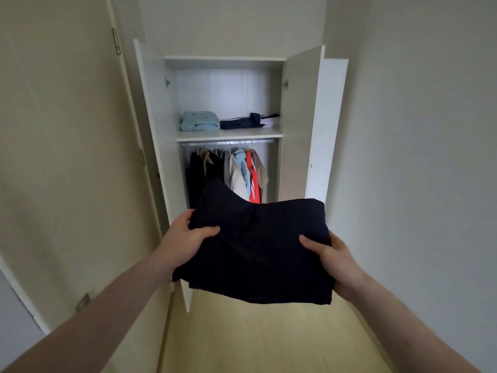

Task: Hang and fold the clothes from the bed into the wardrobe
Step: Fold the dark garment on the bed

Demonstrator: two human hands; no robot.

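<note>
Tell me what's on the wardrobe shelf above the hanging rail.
On the shelf lie a folded light blue garment at left and a dark navy folded item beside it, with something white partly hidden behind.

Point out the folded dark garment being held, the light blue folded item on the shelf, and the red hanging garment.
folded dark garment (258, 246), head view, middle of its top face.
light blue folded item (199, 121), head view, its centre.
red hanging garment (252, 181), head view, its front.

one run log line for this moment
stage: carrying to wardrobe | left hand: grips folded dark garment | right hand: grips same | shelf: two folded items | doors: open
</note>
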